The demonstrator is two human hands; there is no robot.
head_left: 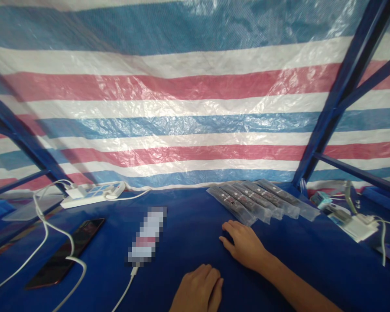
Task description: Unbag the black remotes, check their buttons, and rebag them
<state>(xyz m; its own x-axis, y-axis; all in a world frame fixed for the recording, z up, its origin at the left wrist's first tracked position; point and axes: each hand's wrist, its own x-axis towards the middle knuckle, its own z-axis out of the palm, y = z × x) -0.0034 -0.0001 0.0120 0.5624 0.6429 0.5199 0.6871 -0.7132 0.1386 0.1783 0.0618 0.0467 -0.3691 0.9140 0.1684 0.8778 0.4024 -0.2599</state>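
Observation:
My right hand (245, 245) rests palm down on the blue tabletop (185, 229), its fingers slightly bent and the thumb held apart. It holds nothing. Just beyond its fingertips lies a row of several long, flat packets (235, 203) in clear plastic sleeves, dark inside with small white print; the hand does not grip them. Nearer to me, at the bottom edge of the view, my left hand (199, 288) lies on the table with its fingers curled in and the thumb close beside them. Its fingertips are hidden underneath, and no object shows in it.
Left of my hands lies a phone (147, 234) with a blurred-out screen, a white cable (125, 286) plugged in. Further left are a dark phone (66, 253) and a white power strip (94, 193). Blue metal posts (333, 99) and a striped sheet (195, 86) stand behind.

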